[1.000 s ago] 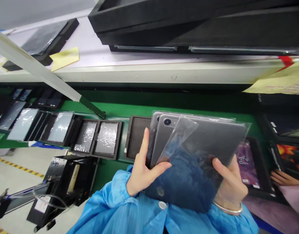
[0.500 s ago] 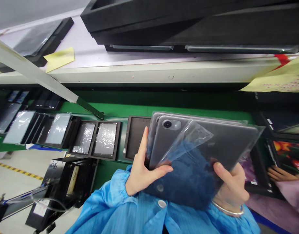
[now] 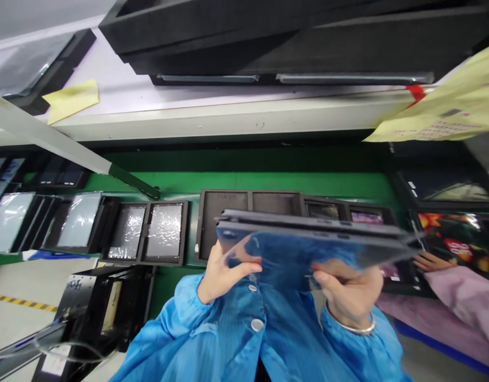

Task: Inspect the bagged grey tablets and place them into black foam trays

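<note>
A long white shelf ledge (image 3: 228, 118) is seen across the upper area, above a green work surface (image 3: 180, 183). A bulky stack of black foam trays (image 3: 228, 48) is carried on the shelf. A slim stack of at least two dark grey rectangular tablets (image 3: 286, 249), partly wrapped in clear film, is held up in front of the blue garment, tilted nearly edge-on; part of a black two-compartment foam tray (image 3: 225, 201) is hidden behind it. The stack is gripped near its left end by the left hand (image 3: 222, 273) and farther right by the right hand (image 3: 348, 292); both thumbs are laid on the near face, and the fingers beneath are mostly hidden. A co-worker's hand (image 3: 435, 262) is noted at far right. A silver metal bangle (image 3: 358, 330) is worn on the right wrist.
</note>
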Demonstrator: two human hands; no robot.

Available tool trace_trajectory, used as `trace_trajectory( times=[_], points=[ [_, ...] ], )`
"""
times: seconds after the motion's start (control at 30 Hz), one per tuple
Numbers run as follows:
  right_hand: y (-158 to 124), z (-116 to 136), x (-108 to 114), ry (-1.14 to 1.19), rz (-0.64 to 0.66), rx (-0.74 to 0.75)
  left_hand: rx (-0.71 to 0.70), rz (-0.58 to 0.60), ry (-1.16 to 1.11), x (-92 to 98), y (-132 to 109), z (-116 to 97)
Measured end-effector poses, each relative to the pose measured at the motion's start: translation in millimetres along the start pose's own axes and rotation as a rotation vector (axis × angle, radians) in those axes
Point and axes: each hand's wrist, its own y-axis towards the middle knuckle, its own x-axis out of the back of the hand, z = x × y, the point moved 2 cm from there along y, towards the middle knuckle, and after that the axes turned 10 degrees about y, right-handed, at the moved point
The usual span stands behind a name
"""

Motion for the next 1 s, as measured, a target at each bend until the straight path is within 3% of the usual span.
trace_trajectory(
  times=[0.1,0.27,0.4,0.63,1.0],
  points=[
    [3,-3,-9,0.111,-0.100,-0.060,0.016,-0.093,0.120,-0.1,-2,-15],
    [0,7,-17,0.155,-0.224,-0.266,-0.158,0.038,0.486,4.9,2,-51],
    [-4,27,-16,0.088,-0.275,-0.285,-0.232,0.057,0.513,7.3,3,-65],
    [-6,42,-17,-0.023,-0.330,-0.264,-0.206,0.103,0.485,5.7,2,-68],
    [-9,45,-20,-0.062,-0.331,-0.257,-0.178,0.062,0.521,6.6,1,-64]
  ],
)
